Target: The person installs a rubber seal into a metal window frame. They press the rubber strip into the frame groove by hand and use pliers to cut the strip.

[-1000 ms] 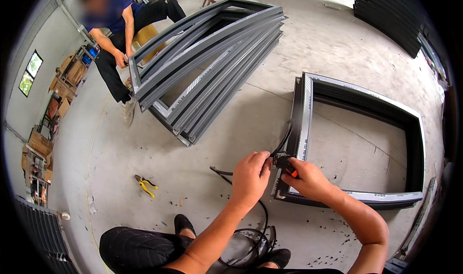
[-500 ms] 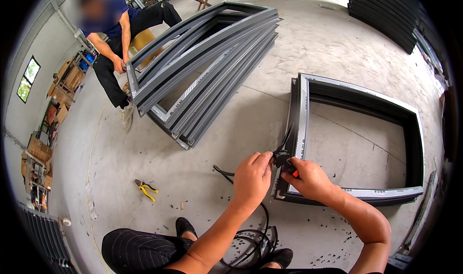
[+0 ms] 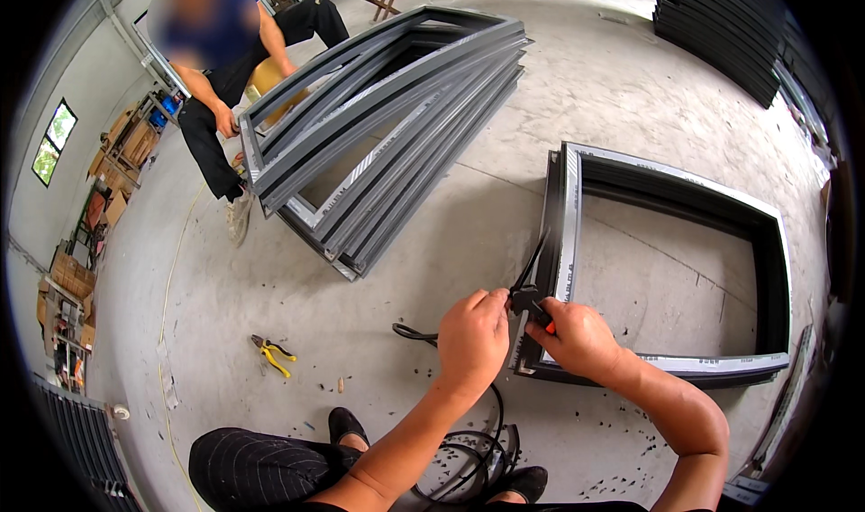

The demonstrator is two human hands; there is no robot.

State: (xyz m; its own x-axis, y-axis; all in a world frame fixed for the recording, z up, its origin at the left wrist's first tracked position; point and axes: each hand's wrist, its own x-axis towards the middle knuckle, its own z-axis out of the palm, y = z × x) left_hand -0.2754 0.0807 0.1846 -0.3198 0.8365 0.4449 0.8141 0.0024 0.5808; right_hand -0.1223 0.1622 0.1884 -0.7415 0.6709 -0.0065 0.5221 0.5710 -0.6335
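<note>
In my closed left hand (image 3: 473,339) is a black rubber strip (image 3: 530,273), pinched between thumb and fingers. One end of it sticks up beside the frames; a loop hangs out to the left. My right hand (image 3: 584,339) is wrapped round a black hand cutter (image 3: 523,301) with orange-red on its handle. The cutter's dark head meets the strip right by my left fingertips; its exact jaw position is hard to make out. Both hands are over the near left corner of a stack of dark rectangular frames (image 3: 685,362). More black strip (image 3: 498,413) lies coiled between my feet.
Yellow-handled pliers (image 3: 274,357) lie on the floor to the left. Small black scraps (image 3: 622,476) are scattered near my feet. Beyond stands a larger stack of grey frames (image 3: 396,143), with another person (image 3: 216,44) seated at its far left. Dark profiles (image 3: 716,39) are piled far right.
My hands stay nearly in place; the left shifts slightly and the strip's loop at left changes shape. The other person leans toward the grey frames, one arm moving right.
</note>
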